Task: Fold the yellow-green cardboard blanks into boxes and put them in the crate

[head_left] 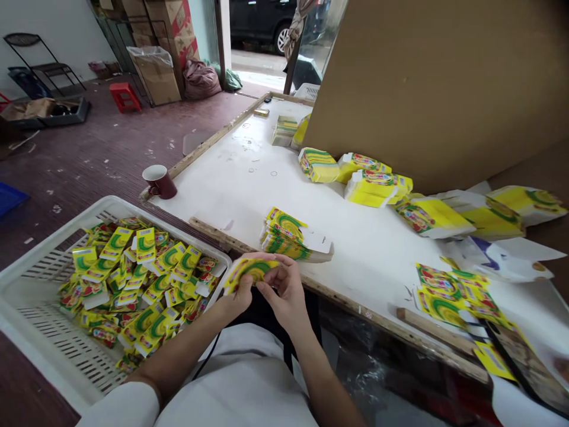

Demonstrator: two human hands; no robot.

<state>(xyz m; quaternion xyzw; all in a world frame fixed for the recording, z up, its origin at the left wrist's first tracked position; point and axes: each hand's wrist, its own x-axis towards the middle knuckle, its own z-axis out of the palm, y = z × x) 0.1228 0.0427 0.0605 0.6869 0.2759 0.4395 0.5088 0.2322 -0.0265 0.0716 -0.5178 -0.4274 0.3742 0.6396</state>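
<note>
A flat yellow-and-green printed carton is held in front of my body, just off the table's near edge. My left hand grips it with the thumb on top. At its right end, my right hand closes with thumb and fingertips against the carton; the curled fingers partly hide the contact. Beyond my hands, a stack of flat cartons with white flaps lies on the white table. To my left, a white plastic basket holds many small yellow-and-green cartons.
A maroon mug stands at the table's left corner. Bundles of yellow cartons line a tall cardboard sheet. Wooden strips edge the table. More cartons and part of another person's hand are at right.
</note>
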